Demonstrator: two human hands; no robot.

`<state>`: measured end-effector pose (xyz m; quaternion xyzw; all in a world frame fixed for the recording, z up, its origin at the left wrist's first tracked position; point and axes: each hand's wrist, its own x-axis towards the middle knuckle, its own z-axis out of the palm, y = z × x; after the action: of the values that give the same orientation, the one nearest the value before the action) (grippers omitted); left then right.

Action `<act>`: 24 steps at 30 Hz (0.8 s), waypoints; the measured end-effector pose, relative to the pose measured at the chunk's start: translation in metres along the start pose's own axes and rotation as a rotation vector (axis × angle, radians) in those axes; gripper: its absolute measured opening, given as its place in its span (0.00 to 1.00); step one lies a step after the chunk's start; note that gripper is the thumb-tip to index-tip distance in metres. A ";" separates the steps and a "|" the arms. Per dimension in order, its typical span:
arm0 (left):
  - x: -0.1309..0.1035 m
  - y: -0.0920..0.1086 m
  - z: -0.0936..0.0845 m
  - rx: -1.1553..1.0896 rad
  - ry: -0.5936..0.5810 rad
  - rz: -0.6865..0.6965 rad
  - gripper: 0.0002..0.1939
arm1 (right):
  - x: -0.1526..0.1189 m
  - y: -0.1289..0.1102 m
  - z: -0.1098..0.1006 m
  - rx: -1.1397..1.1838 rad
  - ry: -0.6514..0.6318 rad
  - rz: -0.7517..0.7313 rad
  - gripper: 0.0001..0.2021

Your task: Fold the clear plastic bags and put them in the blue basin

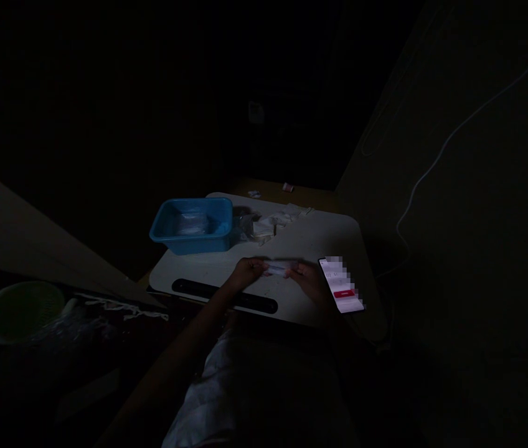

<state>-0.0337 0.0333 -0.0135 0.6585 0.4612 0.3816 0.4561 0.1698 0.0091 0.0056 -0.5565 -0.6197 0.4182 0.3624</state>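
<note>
Above the front part of a small white table (334, 239), both hands hold a small, pale, translucent packet (276, 268). My left hand (248, 272) has its fingers closed on the packet's left end. At the right end, the fingers of my right hand (305, 275) pinch it. The dim light hides what is in the packet. Left of the hands stands a blue plastic basket (189, 244) with clear, pale packets (192, 222) inside. Crumpled white material (276, 224) lies beyond the hands, beside the basket.
A lit phone (343, 289) lies right of my right hand. A black slot (224, 295) runs along the table's front edge. A white cable (446, 144) hangs at the right. Green mesh-like container (23, 311) sits at the lower left. A small cup-like item (287, 186) lies behind the table.
</note>
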 end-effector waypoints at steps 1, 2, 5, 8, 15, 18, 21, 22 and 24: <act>-0.001 0.001 0.000 0.001 -0.001 0.008 0.17 | 0.000 0.000 0.000 -0.013 0.005 0.003 0.09; -0.001 0.002 0.000 0.000 -0.004 0.013 0.18 | 0.000 -0.001 0.000 -0.026 0.004 0.003 0.09; -0.002 0.003 0.000 0.004 0.007 0.007 0.18 | -0.001 -0.001 -0.001 -0.046 -0.012 -0.028 0.09; -0.002 0.003 -0.001 0.035 0.018 -0.006 0.17 | -0.001 -0.001 -0.001 -0.064 -0.006 -0.038 0.09; 0.001 0.000 -0.001 -0.016 0.002 0.004 0.16 | 0.001 0.006 0.002 -0.057 0.009 -0.065 0.10; 0.000 0.000 -0.001 -0.013 0.007 -0.007 0.16 | 0.002 0.008 0.002 -0.071 0.011 -0.051 0.10; -0.001 0.001 0.000 -0.001 0.015 -0.040 0.16 | 0.002 0.009 0.003 -0.071 0.004 -0.062 0.10; -0.001 0.002 0.000 -0.003 0.015 -0.048 0.16 | 0.002 0.009 0.003 -0.069 -0.001 -0.062 0.10; -0.001 0.003 0.000 -0.010 0.017 -0.051 0.16 | 0.002 0.009 0.002 -0.067 -0.012 -0.057 0.10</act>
<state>-0.0330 0.0320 -0.0108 0.6409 0.4799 0.3777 0.4651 0.1708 0.0109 -0.0033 -0.5477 -0.6513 0.3901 0.3516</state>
